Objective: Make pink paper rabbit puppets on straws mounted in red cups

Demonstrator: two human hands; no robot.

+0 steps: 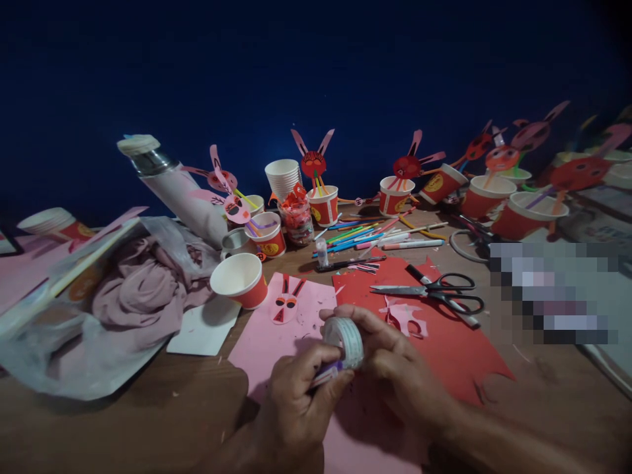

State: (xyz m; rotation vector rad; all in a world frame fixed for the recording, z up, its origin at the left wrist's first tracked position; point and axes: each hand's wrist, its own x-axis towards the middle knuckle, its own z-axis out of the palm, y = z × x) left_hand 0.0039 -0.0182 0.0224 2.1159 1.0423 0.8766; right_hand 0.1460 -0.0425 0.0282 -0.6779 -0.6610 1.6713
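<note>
Head view: at the lower centre of the frame, the left hand has thumb and forefinger clamped on a slim purple item, too blurred to identify, against the roll of adhesive tape. The right hand has its fingers curled around the roll's right side. Both hands are above a pink paper sheet bearing a rabbit-face cutout; right of centre, black-handled scissors lie on red paper.
</note>
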